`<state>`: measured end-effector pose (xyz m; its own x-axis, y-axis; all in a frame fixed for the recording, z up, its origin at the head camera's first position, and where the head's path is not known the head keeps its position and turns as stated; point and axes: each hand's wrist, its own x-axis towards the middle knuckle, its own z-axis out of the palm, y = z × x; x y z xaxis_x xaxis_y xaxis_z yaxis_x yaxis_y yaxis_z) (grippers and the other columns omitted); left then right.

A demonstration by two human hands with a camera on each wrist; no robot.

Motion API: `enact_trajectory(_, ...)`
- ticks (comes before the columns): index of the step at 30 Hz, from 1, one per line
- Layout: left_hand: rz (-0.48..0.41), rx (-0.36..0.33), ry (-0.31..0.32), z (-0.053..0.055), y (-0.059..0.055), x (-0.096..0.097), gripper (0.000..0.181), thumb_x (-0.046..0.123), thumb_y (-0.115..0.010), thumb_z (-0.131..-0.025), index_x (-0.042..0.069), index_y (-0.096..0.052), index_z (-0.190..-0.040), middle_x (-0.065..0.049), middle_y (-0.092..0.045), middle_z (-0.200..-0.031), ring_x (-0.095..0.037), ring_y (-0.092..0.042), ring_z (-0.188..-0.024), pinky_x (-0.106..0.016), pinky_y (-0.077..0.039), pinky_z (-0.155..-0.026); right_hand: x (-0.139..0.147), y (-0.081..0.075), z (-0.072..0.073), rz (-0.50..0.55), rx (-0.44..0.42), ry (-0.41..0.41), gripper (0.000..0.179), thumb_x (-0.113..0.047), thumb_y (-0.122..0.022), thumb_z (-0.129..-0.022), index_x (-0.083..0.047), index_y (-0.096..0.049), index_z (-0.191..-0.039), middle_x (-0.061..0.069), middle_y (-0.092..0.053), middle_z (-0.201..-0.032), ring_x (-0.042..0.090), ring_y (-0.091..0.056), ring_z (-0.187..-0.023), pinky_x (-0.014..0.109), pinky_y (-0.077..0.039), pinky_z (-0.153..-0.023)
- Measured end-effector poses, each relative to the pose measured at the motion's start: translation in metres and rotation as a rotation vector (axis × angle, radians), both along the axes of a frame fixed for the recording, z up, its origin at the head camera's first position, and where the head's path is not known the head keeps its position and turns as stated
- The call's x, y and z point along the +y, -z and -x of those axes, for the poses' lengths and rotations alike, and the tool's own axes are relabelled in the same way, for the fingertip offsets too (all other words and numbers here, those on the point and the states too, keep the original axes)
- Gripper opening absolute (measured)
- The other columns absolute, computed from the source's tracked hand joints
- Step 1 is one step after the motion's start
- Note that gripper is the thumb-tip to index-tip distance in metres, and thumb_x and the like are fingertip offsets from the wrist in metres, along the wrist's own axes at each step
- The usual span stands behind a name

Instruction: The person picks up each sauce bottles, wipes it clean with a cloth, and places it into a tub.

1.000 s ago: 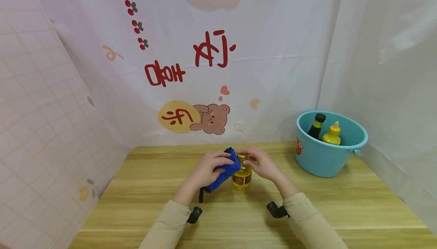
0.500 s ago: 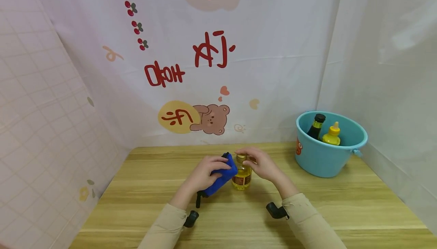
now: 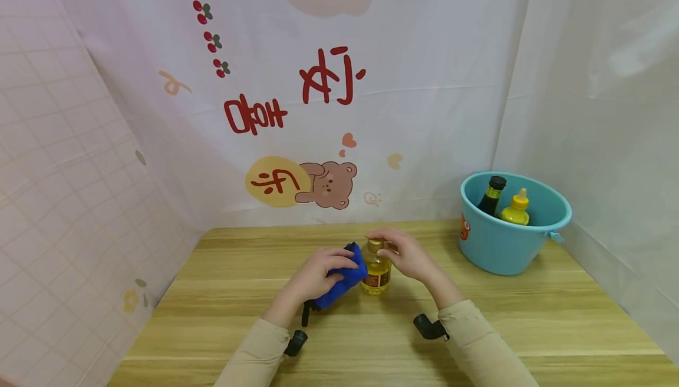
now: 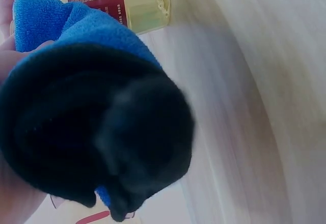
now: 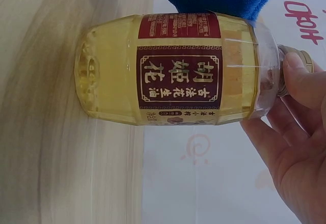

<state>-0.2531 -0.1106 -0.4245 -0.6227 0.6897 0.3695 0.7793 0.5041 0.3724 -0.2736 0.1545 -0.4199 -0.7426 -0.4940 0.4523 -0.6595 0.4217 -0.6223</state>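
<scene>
My left hand (image 3: 313, 275) grips a blue terry cloth (image 3: 343, 288) with black trim and a black strap hanging off its lower end. In the left wrist view the black trim (image 4: 61, 63) fills the foreground, hiding most of the fingers. Right beside the cloth stands a small bottle of yellow oil (image 3: 376, 281), upright on the table, its dark red label (image 5: 178, 76) plain in the right wrist view. My right hand (image 3: 407, 256) holds the bottle by its gold cap (image 5: 300, 58), thumb on one side and fingers round the other. Whether cloth and bottle touch, I cannot tell.
At the right of the wooden table (image 3: 244, 293) stands a light blue bucket (image 3: 498, 251). Inside it are a dark bottle (image 3: 491, 195) and a yellow squeeze bottle (image 3: 516, 213). A white printed curtain (image 3: 424, 110) closes off the back.
My left hand has drawn the cloth down and slightly left, away from the bottle's neck, so more of the bottle shows. The right hand and the bottle have stayed in place.
</scene>
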Motion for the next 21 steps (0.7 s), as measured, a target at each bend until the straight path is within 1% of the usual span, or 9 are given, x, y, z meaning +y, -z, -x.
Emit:
enact_trajectory(4,0.014,0.034,0.026,0.001,0.003,0.001,0.033,-0.006,-0.072,-0.086,0.014,-0.075,-0.112,-0.009,-0.063,-0.129,-0.03,-0.058,-0.12,-0.046,-0.047,-0.1,0.0,0.0,0.0,0.003,-0.002,0.0,0.039,0.004,-0.064,-0.092,-0.009,-0.064,-0.129,0.008,-0.062,-0.129,0.032,-0.058,-0.119,0.051,-0.05,-0.094)
enact_trajectory(7,0.048,0.041,0.043,0.001,0.007,0.002,0.033,-0.008,-0.072,-0.084,0.013,-0.075,-0.11,-0.009,-0.065,-0.125,-0.029,-0.06,-0.117,-0.045,-0.048,-0.099,-0.001,0.0,0.0,0.002,-0.007,0.003,0.039,0.003,-0.064,-0.092,-0.011,-0.064,-0.129,0.008,-0.062,-0.13,0.032,-0.058,-0.119,0.051,-0.051,-0.093)
enact_trajectory(13,0.2,0.02,0.011,0.0,0.015,0.008,0.034,-0.006,-0.071,-0.085,0.015,-0.075,-0.112,-0.007,-0.066,-0.123,-0.027,-0.059,-0.117,-0.053,-0.043,-0.101,-0.001,0.001,-0.001,0.002,-0.012,0.008,0.04,0.003,-0.064,-0.092,-0.01,-0.064,-0.13,0.009,-0.062,-0.13,0.033,-0.058,-0.119,0.051,-0.05,-0.094)
enact_trajectory(18,0.282,0.015,-0.009,0.001,0.017,0.014,0.035,-0.006,-0.071,-0.085,0.017,-0.076,-0.111,0.0,-0.068,-0.118,-0.022,-0.06,-0.117,-0.05,-0.043,-0.101,-0.002,-0.001,-0.002,0.003,-0.014,0.013,0.04,0.004,-0.064,-0.092,-0.012,-0.064,-0.129,0.009,-0.062,-0.13,0.032,-0.058,-0.12,0.049,-0.05,-0.095)
enact_trajectory(21,0.316,0.01,-0.02,0.002,0.018,0.017,0.035,-0.005,-0.071,-0.085,0.018,-0.076,-0.111,0.004,-0.069,-0.114,-0.019,-0.061,-0.115,-0.049,-0.043,-0.101,-0.001,0.0,-0.002,0.004,-0.004,0.009,0.039,0.004,-0.064,-0.092,-0.01,-0.064,-0.129,0.01,-0.062,-0.13,0.032,-0.058,-0.12,0.049,-0.05,-0.095)
